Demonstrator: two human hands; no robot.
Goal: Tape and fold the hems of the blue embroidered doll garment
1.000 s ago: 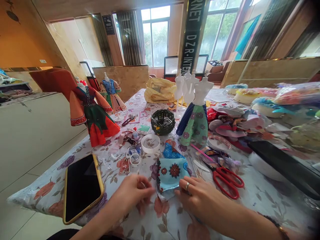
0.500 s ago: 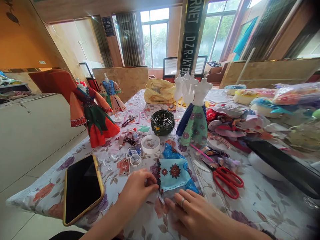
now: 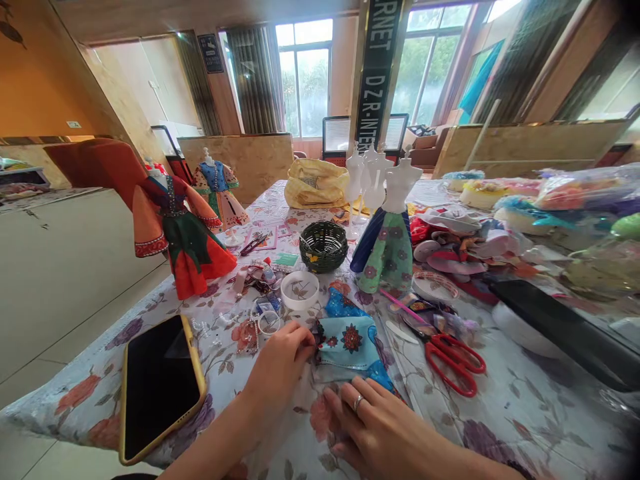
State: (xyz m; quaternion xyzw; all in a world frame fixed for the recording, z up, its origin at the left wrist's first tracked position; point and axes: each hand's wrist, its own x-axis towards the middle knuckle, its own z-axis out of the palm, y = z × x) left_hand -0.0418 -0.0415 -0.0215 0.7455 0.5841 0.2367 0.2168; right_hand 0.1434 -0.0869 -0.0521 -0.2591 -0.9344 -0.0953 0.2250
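Note:
A small light blue cloth piece (image 3: 340, 347) with dark red flower motifs lies flat on the table, joined to or lying over a brighter, shiny blue cloth (image 3: 345, 305). My left hand (image 3: 283, 357) is at its left edge, with fingers pinched together on the dark-trimmed border. Just below the cloth, my right hand (image 3: 375, 420) rests palm down, ringed, its fingers stretched toward the lower edge. Red-handled scissors (image 3: 455, 360) lie to the right of the cloth. A white ring-shaped roll (image 3: 300, 291) sits beyond my left hand.
A phone (image 3: 163, 390) lies at the left table edge. Dressed doll forms (image 3: 183, 233) stand behind it. A dark wicker basket (image 3: 323, 248) and a mannequin in a green skirt (image 3: 393, 250) stand ahead. A long black object (image 3: 560, 333) and piled fabric items (image 3: 465, 233) lie right.
My left hand has slid slightly up along the cloth's left edge. The cloth's lower edge sits higher, and my right hand has drawn slightly away from it.

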